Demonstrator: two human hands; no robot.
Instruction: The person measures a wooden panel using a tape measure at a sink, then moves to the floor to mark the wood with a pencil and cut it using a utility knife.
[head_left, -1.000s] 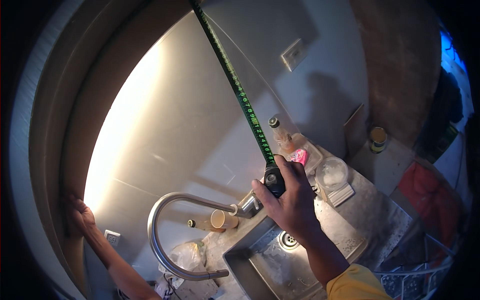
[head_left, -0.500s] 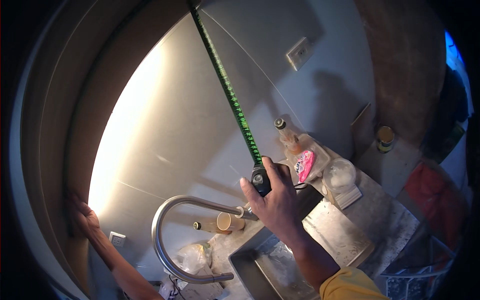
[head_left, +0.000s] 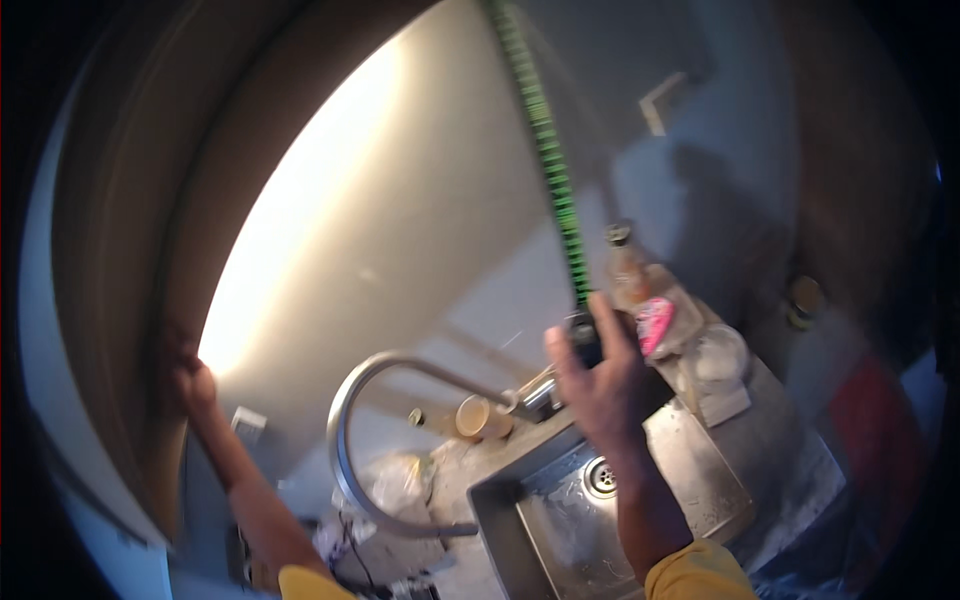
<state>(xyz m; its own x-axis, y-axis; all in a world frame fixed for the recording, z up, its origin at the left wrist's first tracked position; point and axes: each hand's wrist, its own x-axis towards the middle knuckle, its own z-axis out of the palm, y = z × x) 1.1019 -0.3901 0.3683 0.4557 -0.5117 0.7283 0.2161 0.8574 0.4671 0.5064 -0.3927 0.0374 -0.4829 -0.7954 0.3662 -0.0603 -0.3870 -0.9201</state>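
Pink packet (head_left: 654, 325) lies in tray (head_left: 685, 315); right hand (head_left: 606, 392) grips tape measure (head_left: 584, 342).

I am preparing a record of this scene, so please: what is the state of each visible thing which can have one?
Tape measure, blade drawn out
Right hand, closed around the tape measure
Left hand, raised to brown panel; finger positions unclear
Wall, brightly lit beside brown panel
Faucet, no stream visible
Sink drain, uncovered
Bottle by pink packet, upright
Cup, open-topped

Two hands (head_left: 605, 395) (head_left: 196, 382), one tape measure (head_left: 550, 160), one faucet (head_left: 340, 425), one sink (head_left: 504, 535).
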